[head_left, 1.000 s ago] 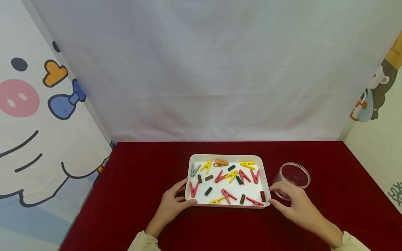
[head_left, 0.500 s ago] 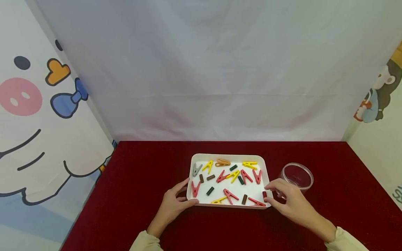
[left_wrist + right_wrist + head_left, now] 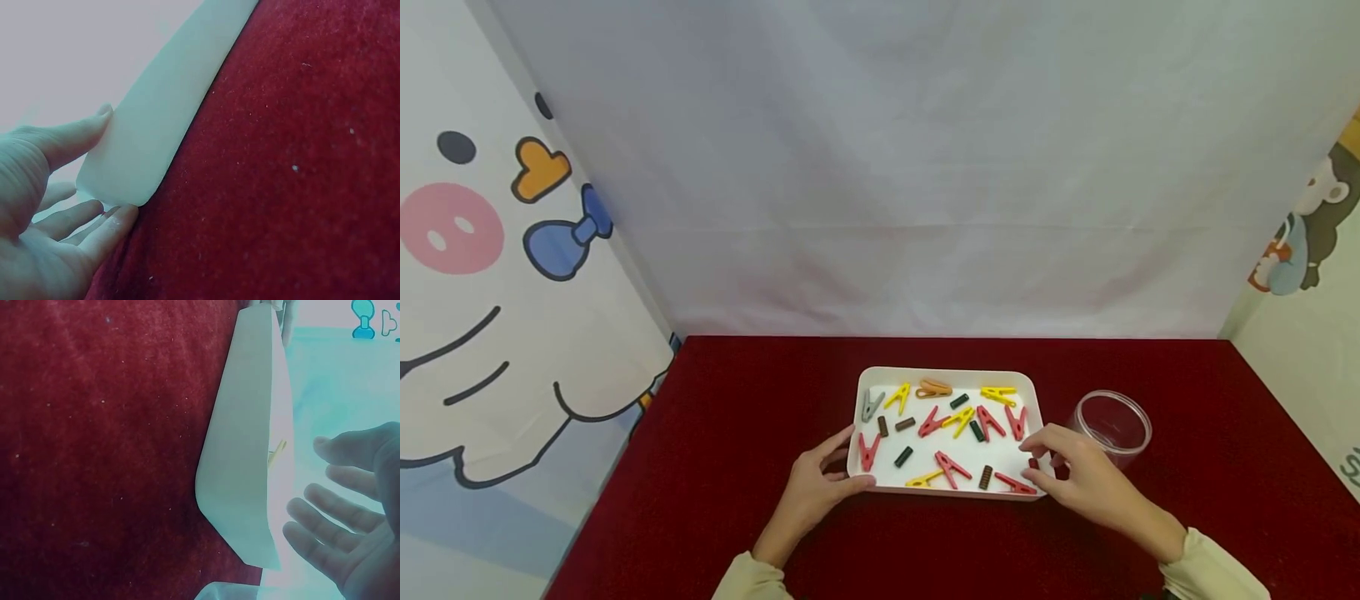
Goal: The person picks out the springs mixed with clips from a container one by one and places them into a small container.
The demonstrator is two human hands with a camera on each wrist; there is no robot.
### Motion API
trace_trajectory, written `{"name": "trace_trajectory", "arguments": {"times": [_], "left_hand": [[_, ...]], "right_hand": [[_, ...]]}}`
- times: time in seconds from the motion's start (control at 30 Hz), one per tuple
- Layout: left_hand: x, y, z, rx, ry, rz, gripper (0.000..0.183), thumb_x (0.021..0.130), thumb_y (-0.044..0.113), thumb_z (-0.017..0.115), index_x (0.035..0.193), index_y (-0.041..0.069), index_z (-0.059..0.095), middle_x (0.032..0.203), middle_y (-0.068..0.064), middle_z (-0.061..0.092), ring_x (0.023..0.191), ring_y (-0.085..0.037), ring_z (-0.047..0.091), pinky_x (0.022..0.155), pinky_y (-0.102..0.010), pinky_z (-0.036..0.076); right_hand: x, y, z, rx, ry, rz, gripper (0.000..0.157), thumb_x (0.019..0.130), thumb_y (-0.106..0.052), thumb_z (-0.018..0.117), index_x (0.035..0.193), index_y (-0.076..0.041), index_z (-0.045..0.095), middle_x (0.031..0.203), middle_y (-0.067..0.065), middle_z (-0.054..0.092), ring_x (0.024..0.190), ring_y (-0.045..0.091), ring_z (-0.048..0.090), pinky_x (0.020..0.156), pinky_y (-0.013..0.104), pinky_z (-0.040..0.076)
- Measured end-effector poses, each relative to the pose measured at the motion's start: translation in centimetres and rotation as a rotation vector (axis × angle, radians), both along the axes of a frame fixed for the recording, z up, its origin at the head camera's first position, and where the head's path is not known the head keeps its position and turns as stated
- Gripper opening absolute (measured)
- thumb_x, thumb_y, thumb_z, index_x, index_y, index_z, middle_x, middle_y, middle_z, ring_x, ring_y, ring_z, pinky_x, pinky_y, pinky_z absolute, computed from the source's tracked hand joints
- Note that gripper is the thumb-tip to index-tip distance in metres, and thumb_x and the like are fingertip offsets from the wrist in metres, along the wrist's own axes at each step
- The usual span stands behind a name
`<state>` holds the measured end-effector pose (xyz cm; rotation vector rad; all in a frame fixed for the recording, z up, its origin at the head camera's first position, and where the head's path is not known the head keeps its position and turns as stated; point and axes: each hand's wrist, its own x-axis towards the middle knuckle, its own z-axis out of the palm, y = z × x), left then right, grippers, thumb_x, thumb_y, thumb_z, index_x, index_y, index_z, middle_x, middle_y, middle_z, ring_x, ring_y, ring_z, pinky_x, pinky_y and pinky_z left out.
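A shallow white tray (image 3: 917, 492) holds several red, yellow, orange and grey clothespins, among them a red clothespin (image 3: 950, 468) and a grey clothespin (image 3: 872, 406). Small ridged cylinders, such as a dark green one (image 3: 903, 457) and a brown one (image 3: 985, 477), lie between them. My left hand (image 3: 820, 479) holds the tray's near left corner, thumb on the front wall and fingers at the side. Over the near right corner hovers my right hand (image 3: 1078, 475), thumb and fingers apart; a dark red cylinder (image 3: 1033, 463) shows between them, partly hidden. The right wrist view shows nothing held.
A clear round plastic jar (image 3: 1112, 425) stands just right of the tray, partly behind the right hand. Dark red cloth (image 3: 760, 392) covers the table. A white curtain (image 3: 925, 208) rises along the back, with printed cartoon panels at both sides.
My right hand has moved left from the tray's right edge to over its near right corner, now covering much of the red cylinder. The left hand stays at its corner.
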<state>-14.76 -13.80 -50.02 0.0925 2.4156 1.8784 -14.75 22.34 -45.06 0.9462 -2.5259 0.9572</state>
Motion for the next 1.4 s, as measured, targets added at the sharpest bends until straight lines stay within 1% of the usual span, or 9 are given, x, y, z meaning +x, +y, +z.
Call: {"name": "trace_trajectory", "arguments": {"times": [0.17, 0.27, 0.47, 0.63, 0.8, 0.97, 1.2, 1.4], "left_hand": [[0.0, 0.0, -0.1, -0.003, -0.006, 0.005, 0.079, 0.069, 0.017, 0.086, 0.139, 0.011, 0.049, 0.134, -0.016, 0.050, 0.116, -0.032, 0.053, 0.084, -0.037, 0.051], [0.1, 0.0, -0.2, 0.002, -0.005, 0.006, 0.079, 0.068, 0.018, 0.086, 0.138, 0.011, 0.050, 0.134, -0.016, 0.051, 0.115, -0.031, 0.054, 0.083, -0.036, 0.052], [0.1, 0.0, -0.4, 0.009, 0.000, 0.004, 0.078, 0.069, 0.018, 0.086, 0.138, 0.012, 0.050, 0.133, -0.016, 0.052, 0.113, -0.031, 0.055, 0.083, -0.036, 0.052], [0.1, -0.1, -0.3, 0.013, -0.008, 0.007, 0.079, 0.069, 0.018, 0.086, 0.139, 0.011, 0.049, 0.133, -0.015, 0.052, 0.114, -0.031, 0.054, 0.083, -0.037, 0.052], [0.1, -0.1, -0.3, 0.017, -0.007, 0.009, 0.079, 0.069, 0.018, 0.086, 0.138, 0.012, 0.050, 0.133, -0.016, 0.052, 0.114, -0.031, 0.054, 0.083, -0.036, 0.052], [0.1, 0.0, -0.5, 0.013, 0.001, 0.004, 0.077, 0.070, 0.017, 0.085, 0.138, 0.013, 0.050, 0.134, -0.016, 0.051, 0.114, -0.031, 0.054, 0.083, -0.036, 0.052], [0.2, 0.1, -0.3, 0.016, -0.001, -0.003, 0.078, 0.070, 0.017, 0.085, 0.139, 0.012, 0.049, 0.134, -0.016, 0.051, 0.114, -0.031, 0.054, 0.083, -0.034, 0.052], [0.1, 0.0, -0.3, 0.017, -0.002, -0.003, 0.078, 0.071, 0.015, 0.084, 0.139, 0.010, 0.048, 0.135, -0.018, 0.050, 0.115, -0.032, 0.053, 0.083, -0.035, 0.052]], "right_hand": [[-0.4, -0.3, -0.4, 0.010, -0.016, 0.019, 0.029, 0.069, -0.003, 0.081, 0.092, -0.013, 0.065, 0.080, -0.007, 0.061, 0.066, 0.010, 0.055, 0.055, 0.025, 0.047], [-0.5, -0.5, -0.6, 0.021, -0.039, 0.013, 0.028, 0.069, -0.003, 0.080, 0.091, -0.011, 0.065, 0.081, -0.003, 0.063, 0.069, 0.013, 0.057, 0.057, 0.026, 0.048], [-0.6, -1.2, -0.5, 0.052, -0.083, 0.025, 0.026, 0.071, -0.005, 0.080, 0.092, -0.008, 0.065, 0.085, -0.001, 0.064, 0.074, 0.015, 0.059, 0.061, 0.029, 0.050], [-0.9, -1.5, -0.6, 0.067, -0.124, 0.047, 0.026, 0.072, -0.006, 0.080, 0.093, -0.006, 0.065, 0.087, 0.001, 0.064, 0.076, 0.017, 0.060, 0.063, 0.030, 0.051], [-1.2, -1.8, -0.7, 0.100, -0.167, 0.042, 0.023, 0.074, -0.009, 0.079, 0.093, -0.006, 0.066, 0.086, 0.001, 0.064, 0.077, 0.017, 0.059, 0.063, 0.031, 0.051], [-1.6, -2.1, -0.8, 0.136, -0.174, 0.038, 0.022, 0.075, -0.013, 0.079, 0.093, -0.007, 0.067, 0.087, 0.001, 0.065, 0.077, 0.017, 0.059, 0.062, 0.030, 0.050], [-2.2, -2.4, -1.4, 0.140, -0.160, 0.076, 0.023, 0.072, -0.011, 0.080, 0.090, -0.007, 0.067, 0.085, 0.001, 0.064, 0.077, 0.018, 0.057, 0.064, 0.029, 0.048], [-2.5, -3.0, -1.5, 0.167, -0.207, 0.092, 0.023, 0.072, -0.014, 0.081, 0.088, -0.008, 0.066, 0.084, -0.001, 0.063, 0.077, 0.017, 0.057, 0.067, 0.031, 0.048]]}}
